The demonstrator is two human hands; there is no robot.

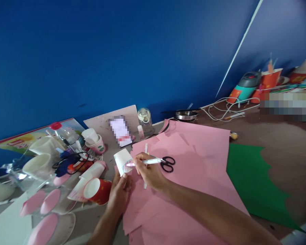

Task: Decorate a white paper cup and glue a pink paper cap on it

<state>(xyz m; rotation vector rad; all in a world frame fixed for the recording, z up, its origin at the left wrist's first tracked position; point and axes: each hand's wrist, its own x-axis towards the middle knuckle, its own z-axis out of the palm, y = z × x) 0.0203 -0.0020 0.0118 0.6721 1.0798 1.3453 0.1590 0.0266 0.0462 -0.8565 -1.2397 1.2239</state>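
Note:
My left hand point(119, 192) grips a small white paper cup point(121, 160) from below, with the thumb at its lower edge. Pink strokes inside a drawn outline mark the cup's right side. A white marker with a pink tip point(153, 161) is pinched in my right hand point(148, 172), its tip at the pink strokes. Both hands are over pink paper sheets point(193, 194). Black-handled scissors point(167, 164) lie on the paper just right of my right hand. A red paper cup point(98, 191) sits left of my left hand.
A phone point(121, 132) leans on a board against the blue wall, beside a glass jar point(145, 119). Cups with pink paper pieces point(44, 229) crowd the left side. Green paper point(255, 183) lies on the right; behind it are white cables point(225, 110) and a teal appliance point(244, 88).

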